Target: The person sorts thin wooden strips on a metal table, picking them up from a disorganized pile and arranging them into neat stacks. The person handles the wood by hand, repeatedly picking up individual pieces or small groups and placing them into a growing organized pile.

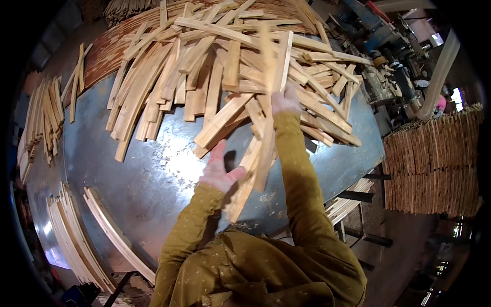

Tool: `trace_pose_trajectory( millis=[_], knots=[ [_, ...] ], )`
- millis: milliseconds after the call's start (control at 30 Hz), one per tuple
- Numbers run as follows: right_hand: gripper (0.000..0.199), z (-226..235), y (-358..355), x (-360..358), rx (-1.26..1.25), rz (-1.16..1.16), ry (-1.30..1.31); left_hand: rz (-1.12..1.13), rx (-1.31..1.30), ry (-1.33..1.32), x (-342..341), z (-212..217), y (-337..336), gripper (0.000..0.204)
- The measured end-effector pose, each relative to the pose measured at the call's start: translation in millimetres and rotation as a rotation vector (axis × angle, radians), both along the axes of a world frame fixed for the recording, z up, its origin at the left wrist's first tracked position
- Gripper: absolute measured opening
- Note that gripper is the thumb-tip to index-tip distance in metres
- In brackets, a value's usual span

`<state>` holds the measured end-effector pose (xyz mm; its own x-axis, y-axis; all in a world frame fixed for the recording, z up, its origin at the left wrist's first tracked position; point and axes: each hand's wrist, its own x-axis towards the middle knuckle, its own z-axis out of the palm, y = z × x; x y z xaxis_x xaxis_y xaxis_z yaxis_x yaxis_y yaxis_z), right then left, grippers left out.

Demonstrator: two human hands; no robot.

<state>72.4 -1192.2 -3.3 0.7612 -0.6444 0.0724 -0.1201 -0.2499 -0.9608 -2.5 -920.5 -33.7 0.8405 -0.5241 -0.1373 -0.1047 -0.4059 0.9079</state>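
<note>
The grey metal tabletop [153,174] is covered along its far edge by a big loose heap of wooden slats [215,77], tipped any way, as if dumped for sorting. Neater rows of slats [76,240] are laid along the near left edge and a small bundle [43,123] at the far left edge, seemingly kept apart by shape. A stacked wall of slats [434,163] stands beyond the right edge. Near the middle, a few long slats [258,153] are held together as a bunch: the right hand [284,100] is closed around their upper part, while the left hand [219,171] is spread open, steadying them from the side.
</note>
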Motion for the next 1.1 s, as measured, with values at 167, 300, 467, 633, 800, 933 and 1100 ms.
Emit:
trace_pose_trajectory(
  millis=[167, 300, 467, 633, 800, 933, 1100],
  knots=[
    [0.058, 3.5, 63.3, -56.2, 0.364, 0.445, -0.24, 0.082, -0.659, 0.449, -8.2, -63.6, -65.0, 0.081],
    [0.087, 17.2, 20.6, -17.2, -0.859, 0.01, 0.197, 0.424, -0.835, 0.667, -26.3, -39.0, -52.4, 0.044],
    [0.087, -8.5, 4.4, 3.1, -0.678, 0.023, 0.452, 0.568, -0.581, 0.578, -13.5, -20.4, -8.4, 0.049],
    [0.057, -33.6, 68.5, -77.8, -0.561, 0.281, 0.035, 0.398, -0.854, 0.433, -3.1, -24.6, -2.5, 0.075],
    [0.058, 35.7, 73.5, -121.8, -0.946, 0.505, 0.201, 0.689, -0.988, 0.737, -4.8, -15.2, -14.0, 0.021],
    [0.064, 57.4, -60.5, -63.5, -0.829, 0.042, 0.885, 0.654, -1.115, 0.707, -20.0, -12.3, 19.1, 0.031],
    [0.054, 50.1, -40.9, -98.8, -1.046, 0.361, 0.789, 0.772, -1.021, 0.481, -35.9, -16.0, 82.6, 0.038]
  ],
)
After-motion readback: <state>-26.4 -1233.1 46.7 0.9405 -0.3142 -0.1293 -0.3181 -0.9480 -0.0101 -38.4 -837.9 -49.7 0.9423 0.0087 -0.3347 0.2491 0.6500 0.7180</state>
